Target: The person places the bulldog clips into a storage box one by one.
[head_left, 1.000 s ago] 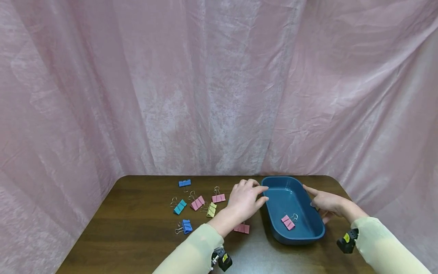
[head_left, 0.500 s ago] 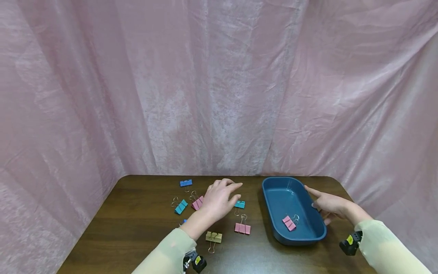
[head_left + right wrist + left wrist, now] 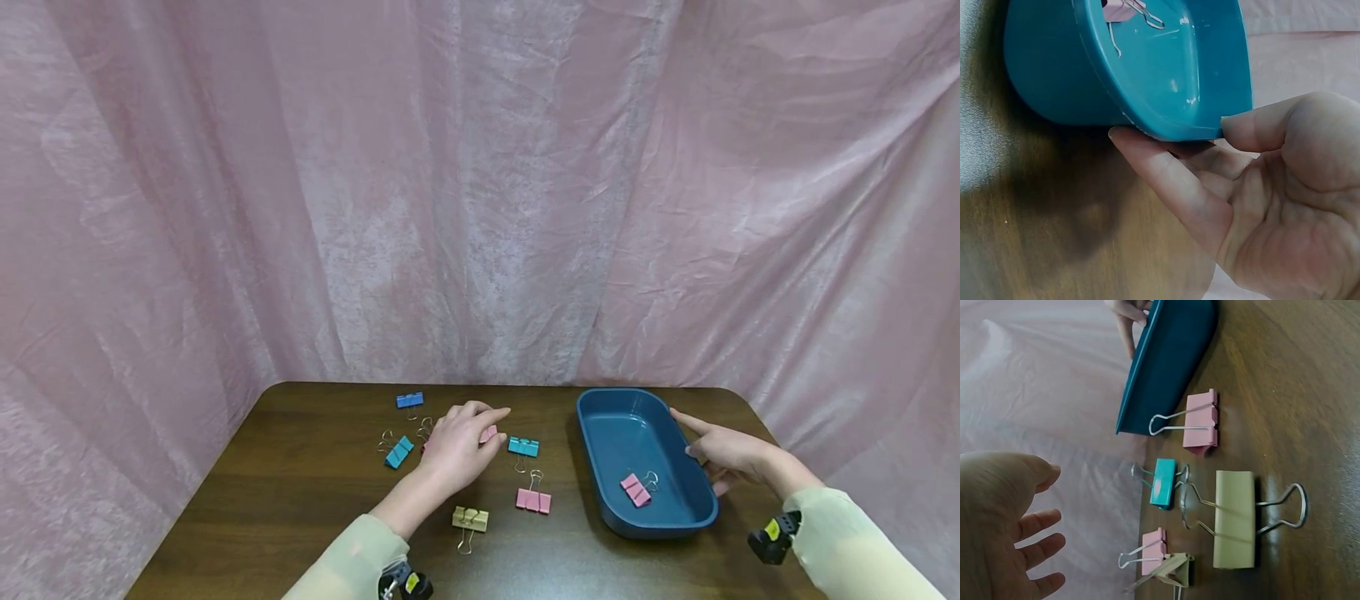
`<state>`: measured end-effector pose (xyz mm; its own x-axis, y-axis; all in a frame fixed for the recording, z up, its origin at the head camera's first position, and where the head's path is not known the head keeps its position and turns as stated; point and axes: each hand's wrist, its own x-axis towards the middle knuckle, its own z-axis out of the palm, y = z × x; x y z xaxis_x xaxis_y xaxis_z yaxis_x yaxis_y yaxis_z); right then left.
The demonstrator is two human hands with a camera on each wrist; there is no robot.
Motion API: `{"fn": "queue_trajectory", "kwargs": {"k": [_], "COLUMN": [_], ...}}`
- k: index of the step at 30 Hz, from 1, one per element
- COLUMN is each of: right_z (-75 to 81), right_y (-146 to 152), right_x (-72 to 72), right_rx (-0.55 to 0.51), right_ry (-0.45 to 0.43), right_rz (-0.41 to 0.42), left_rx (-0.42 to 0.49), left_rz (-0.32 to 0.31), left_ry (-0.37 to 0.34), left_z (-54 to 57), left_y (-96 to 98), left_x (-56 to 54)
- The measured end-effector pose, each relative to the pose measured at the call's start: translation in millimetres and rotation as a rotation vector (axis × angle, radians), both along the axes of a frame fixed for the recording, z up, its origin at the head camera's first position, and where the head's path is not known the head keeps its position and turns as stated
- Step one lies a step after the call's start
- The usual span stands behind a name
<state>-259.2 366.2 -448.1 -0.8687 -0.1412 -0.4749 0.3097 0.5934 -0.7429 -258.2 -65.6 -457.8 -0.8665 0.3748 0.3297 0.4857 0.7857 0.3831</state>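
My left hand [image 3: 461, 446] hovers over the binder clips with its fingers loosely spread, holding nothing. Beneath it in the head view, a pink binder clip [image 3: 489, 433] is partly covered. The left wrist view shows that pink clip [image 3: 1154, 550] beside a yellow binder clip [image 3: 1175, 570], plus a teal binder clip [image 3: 1163, 483] and a larger-looking yellow one. On the right, my right hand [image 3: 723, 450] grips the blue tray [image 3: 588, 442], thumb at the rim and fingers against its outer side. One pink binder clip [image 3: 636, 490] lies inside the tray.
Farther left on the wooden table [image 3: 285, 500] lie a blue binder clip [image 3: 409, 400] and a teal binder clip [image 3: 399, 452]. Nearer are a yellow binder clip [image 3: 470, 518] and a pink binder clip [image 3: 533, 500]. A pink curtain [image 3: 480, 208] hangs behind the table.
My left hand has moved left from beside the tray to above the clips, uncovering the near yellow and right-hand teal clips. My right hand stays on the tray.
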Motion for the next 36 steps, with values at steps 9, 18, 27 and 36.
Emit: {"fn": "queue_trajectory", "kwargs": {"k": [9,18,27,36], "right_z": [-4.4,-9.7,-12.0,-14.1], "right_y": [3,6,7,8], "right_x": [-0.6,-0.2,0.2,0.5], "right_rx": [-0.03,-0.113,-0.137,-0.124], "right_ry": [-0.003,-0.011,-0.015,-0.011], "right_rz": [-0.004,-0.004,-0.016,-0.017], "left_rx": [0.037,0.049,0.044,0.057], "left_rz": [0.01,0.034,0.027,0.027], "left_ry": [-0.01,-0.054,-0.063,-0.065], "left_z": [-5.3,-10.2,-12.2,-16.1], "left_y": [-9.8,-14.9,-18.0,-20.2], "left_x": [1.4,3.1,2.7,4.6]}}
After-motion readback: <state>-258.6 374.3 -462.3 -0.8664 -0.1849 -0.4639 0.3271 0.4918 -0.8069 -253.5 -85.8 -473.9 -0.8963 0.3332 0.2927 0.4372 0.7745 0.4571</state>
